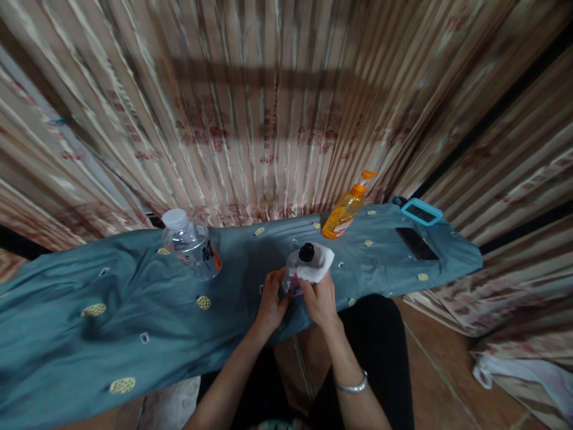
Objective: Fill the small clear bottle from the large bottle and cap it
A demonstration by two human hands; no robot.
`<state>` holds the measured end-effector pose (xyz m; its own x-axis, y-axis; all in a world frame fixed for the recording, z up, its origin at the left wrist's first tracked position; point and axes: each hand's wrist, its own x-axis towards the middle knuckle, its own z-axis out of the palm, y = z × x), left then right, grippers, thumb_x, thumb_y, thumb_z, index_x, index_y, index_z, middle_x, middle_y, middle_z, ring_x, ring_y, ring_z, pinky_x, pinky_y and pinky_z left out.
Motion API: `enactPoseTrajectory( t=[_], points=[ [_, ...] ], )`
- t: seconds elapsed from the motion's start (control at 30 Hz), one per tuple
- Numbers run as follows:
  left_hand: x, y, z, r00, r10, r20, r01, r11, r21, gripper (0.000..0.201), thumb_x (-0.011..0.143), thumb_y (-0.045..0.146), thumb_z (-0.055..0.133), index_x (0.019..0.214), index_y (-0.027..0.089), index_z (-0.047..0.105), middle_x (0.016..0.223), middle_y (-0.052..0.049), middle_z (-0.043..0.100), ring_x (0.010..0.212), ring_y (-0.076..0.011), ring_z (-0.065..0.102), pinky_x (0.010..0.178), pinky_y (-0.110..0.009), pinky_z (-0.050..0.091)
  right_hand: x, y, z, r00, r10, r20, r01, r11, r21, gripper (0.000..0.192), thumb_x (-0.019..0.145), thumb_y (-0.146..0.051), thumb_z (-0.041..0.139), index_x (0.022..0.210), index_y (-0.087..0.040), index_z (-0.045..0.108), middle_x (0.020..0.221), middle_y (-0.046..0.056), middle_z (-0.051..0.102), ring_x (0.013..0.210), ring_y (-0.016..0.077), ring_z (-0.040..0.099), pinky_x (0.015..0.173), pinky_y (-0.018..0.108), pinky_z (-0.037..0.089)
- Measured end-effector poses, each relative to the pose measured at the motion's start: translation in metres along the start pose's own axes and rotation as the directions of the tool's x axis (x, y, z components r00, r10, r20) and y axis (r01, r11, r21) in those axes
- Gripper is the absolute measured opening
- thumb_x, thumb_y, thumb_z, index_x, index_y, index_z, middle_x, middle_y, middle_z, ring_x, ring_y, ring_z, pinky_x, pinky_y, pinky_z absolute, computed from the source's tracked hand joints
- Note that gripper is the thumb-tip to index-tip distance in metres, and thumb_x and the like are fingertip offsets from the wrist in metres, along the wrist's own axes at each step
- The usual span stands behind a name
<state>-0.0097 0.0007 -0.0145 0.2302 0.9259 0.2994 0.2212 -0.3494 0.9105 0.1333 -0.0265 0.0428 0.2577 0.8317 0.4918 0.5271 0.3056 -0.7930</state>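
White cloth [317, 267] is pressed by the right hand [320, 298] against a small black-capped bottle [301, 266], which the left hand [271, 301] grips from the other side, at the near edge of the blue-grey covered board [111, 298]. A clear water bottle [191, 243] stands near the far edge to the left. An orange pump bottle [347, 209] stands at the far edge, with a black phone [417, 243] and a blue-cased phone [421, 211] toward the right end.

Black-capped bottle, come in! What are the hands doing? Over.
Left hand grips small black-capped bottle. Right hand presses white cloth on it. Orange pump bottle behind, apart.
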Motion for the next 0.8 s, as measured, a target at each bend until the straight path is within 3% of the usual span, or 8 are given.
enactPoseTrajectory(
  t=[0.1, 0.17, 0.33, 0.47, 0.67, 0.8],
  points=[
    [0.0, 0.004, 0.004, 0.999, -0.032, -0.009, 0.031, 0.997, -0.065, 0.047, 0.086, 0.029, 0.067, 0.131, 0.023, 0.057, 0.132, -0.013, 0.064, 0.127, -0.0296, 0.062, 0.11, -0.051, 0.05, 0.012, -0.013, -0.001, 0.997, -0.07, -0.024, 0.071, 0.997, 0.01, 0.065, 0.098, -0.053, 0.063, 0.152, -0.022, 0.044, 0.151, 0.014, 0.046, 0.137, 0.032, 0.048, 0.114, 0.06, 0.042],
    [-0.002, 0.007, 0.006, 0.998, -0.068, 0.005, 0.068, 0.991, -0.114, 0.049, 0.086, 0.029, 0.066, 0.133, 0.022, 0.054, 0.135, -0.013, 0.066, 0.128, -0.0299, 0.064, 0.111, -0.052, 0.05, 0.008, -0.009, 0.004, 0.997, -0.072, -0.034, 0.072, 0.997, 0.01, 0.063, 0.098, -0.052, 0.062, 0.151, -0.022, 0.045, 0.151, 0.014, 0.046, 0.137, 0.0318, 0.048, 0.113, 0.059, 0.043],
    [-0.001, 0.01, 0.003, 0.992, -0.118, 0.042, 0.123, 0.982, -0.146, 0.043, 0.085, 0.022, 0.058, 0.129, 0.025, 0.055, 0.128, -0.008, 0.073, 0.118, -0.0256, 0.071, 0.11, -0.05, 0.052, -0.03, 0.032, 0.022, 0.999, 0.041, -0.025, -0.041, 0.999, 0.009, 0.05, 0.1, -0.051, 0.061, 0.137, -0.018, 0.055, 0.13, 0.011, 0.059, 0.113, 0.0238, 0.062, 0.096, 0.047, 0.055],
    [0.002, 0.013, -0.001, 0.985, -0.162, 0.057, 0.169, 0.973, -0.158, 0.037, 0.088, 0.026, 0.058, 0.125, 0.025, 0.058, 0.126, -0.008, 0.073, 0.117, -0.0246, 0.071, 0.107, -0.045, 0.055, -0.052, 0.053, 0.028, 0.993, 0.122, 0.002, -0.122, 0.993, 0.003, 0.052, 0.098, -0.051, 0.063, 0.138, -0.018, 0.055, 0.134, 0.012, 0.057, 0.12, 0.0262, 0.059, 0.101, 0.051, 0.053],
    [0.001, 0.026, -0.002, 0.985, -0.152, 0.075, 0.165, 0.965, -0.203, 0.056, 0.09, 0.044, 0.069, 0.139, 0.022, 0.052, 0.138, -0.011, 0.069, 0.127, -0.028, 0.066, 0.112, -0.046, 0.052, -0.044, 0.04, 0.012, 0.983, 0.18, 0.045, -0.182, 0.981, 0.062, 0.049, 0.099, -0.05, 0.063, 0.135, -0.018, 0.058, 0.134, 0.012, 0.058, 0.121, 0.026, 0.059, 0.104, 0.052, 0.051],
    [0.0, 0.029, -0.003, 0.988, -0.141, 0.063, 0.151, 0.969, -0.196, 0.053, 0.09, 0.046, 0.067, 0.137, 0.023, 0.056, 0.139, -0.012, 0.068, 0.131, -0.0307, 0.064, 0.114, -0.049, 0.05, -0.019, 0.026, 0.001, 0.971, 0.237, 0.024, -0.239, 0.963, 0.123, 0.04, 0.1, -0.051, 0.061, 0.123, -0.017, 0.064, 0.125, 0.009, 0.063, 0.113, 0.023, 0.062, 0.101, 0.047, 0.053]
  ],
)
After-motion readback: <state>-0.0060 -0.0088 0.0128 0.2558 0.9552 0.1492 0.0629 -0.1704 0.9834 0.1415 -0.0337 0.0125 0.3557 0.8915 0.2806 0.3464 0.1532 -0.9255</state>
